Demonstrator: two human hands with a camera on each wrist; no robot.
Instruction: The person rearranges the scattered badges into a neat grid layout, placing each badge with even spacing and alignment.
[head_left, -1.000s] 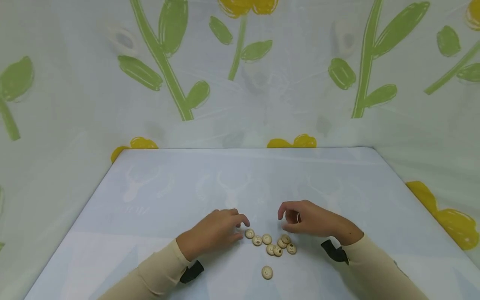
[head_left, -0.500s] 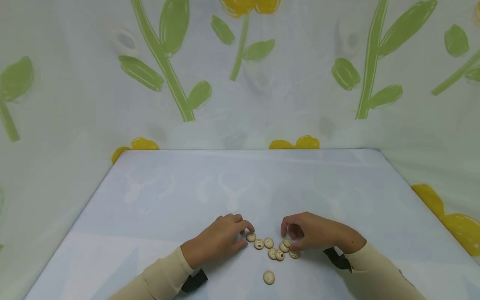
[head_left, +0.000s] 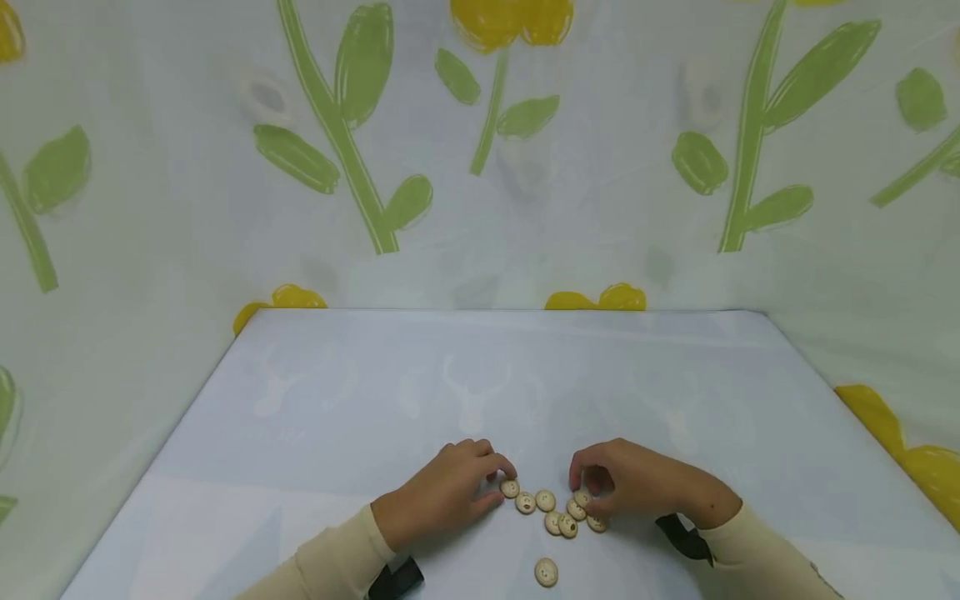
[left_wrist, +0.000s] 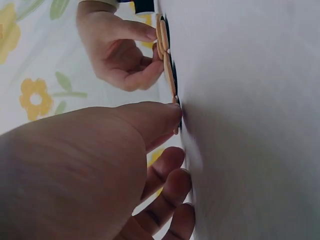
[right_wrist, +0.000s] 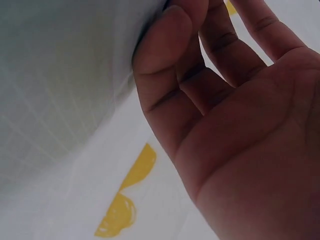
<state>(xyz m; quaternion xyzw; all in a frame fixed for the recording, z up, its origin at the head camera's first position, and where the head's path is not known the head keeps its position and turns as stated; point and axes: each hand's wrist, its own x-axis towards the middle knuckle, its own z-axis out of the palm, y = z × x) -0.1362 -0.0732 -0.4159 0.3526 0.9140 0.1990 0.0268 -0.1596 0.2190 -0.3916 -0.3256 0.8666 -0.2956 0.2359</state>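
Observation:
Several small round wooden discs (head_left: 545, 500) with dark face-like marks lie on the pale table in a loose group, some overlapping. My left hand (head_left: 448, 493) pinches the leftmost disc (head_left: 510, 488) between thumb and index finger. My right hand (head_left: 648, 483) holds the upper disc (head_left: 582, 497) of an overlapping pair at the group's right side, its thumb and index finger at the edges. Seen edge-on in the left wrist view, a row of discs (left_wrist: 169, 70) runs between both hands. The right wrist view shows curled fingers (right_wrist: 165, 42) at the surface; the disc there is hidden.
One disc (head_left: 546, 572) lies apart, nearer the person. The white table (head_left: 360, 400) extends beyond both hands to a far edge. Behind it hangs a pale cloth (head_left: 600, 208) printed with green stems and yellow flowers. Dark straps (head_left: 396, 578) show at the wrists.
My right hand has come down from above the group onto its upper right disc. My left hand has moved slightly right and closed on the leftmost disc. The view has shifted slightly.

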